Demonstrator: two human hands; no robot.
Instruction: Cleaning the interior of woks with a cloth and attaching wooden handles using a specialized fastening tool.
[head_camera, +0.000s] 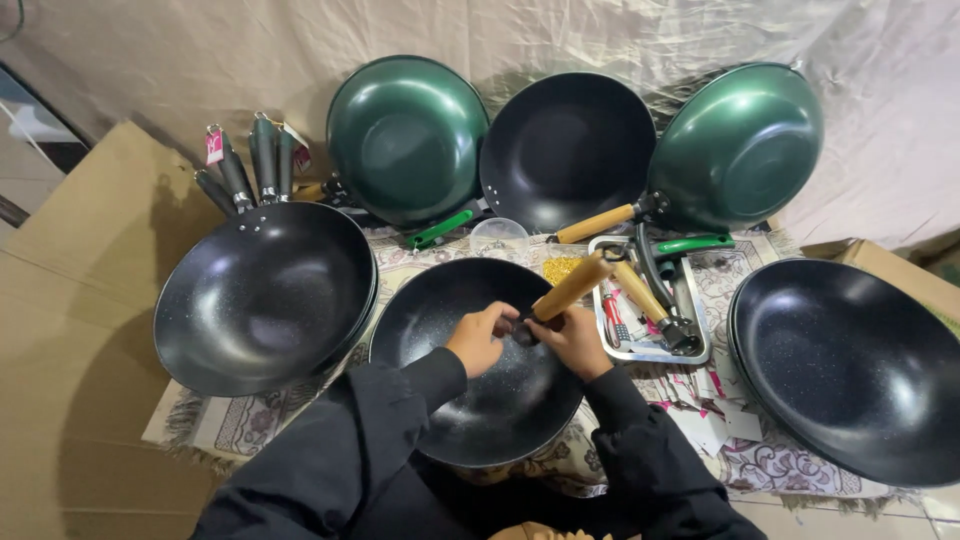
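A black speckled non-stick wok (480, 370) is set on a patterned floor mat (250, 425) directly in front of the person, at the near centre of the scene. Over its far right rim a light wooden handle with a dark metal end piece (572, 288) is held, slanting away to the far right. The left hand (480, 338) is closed on the dark end piece of the handle, fingers curled; the right hand (575, 342) is closed around the same joint from the right side. Whether the end piece is already seated on the wok's rim cannot be told, since the joint is hidden by the fingers.

Judged from the layout, the work appears to be partly done. To the left, a stack of black woks with dark handles fitted (265, 295) is seen, with tags on the handles at the far side. At the far side, two green-backed woks (408, 135) (738, 145) and one black wok with a wooden handle (568, 150) are leaned against a pale draped sheet (200, 60). To the right a further stack of black woks (850, 365) is laid with no handle in view. Just right of the hands, a shallow metal tray (700, 350) is kept with loose handles and small tools, and a small clear plastic cup (498, 237) is placed beyond the held wok.
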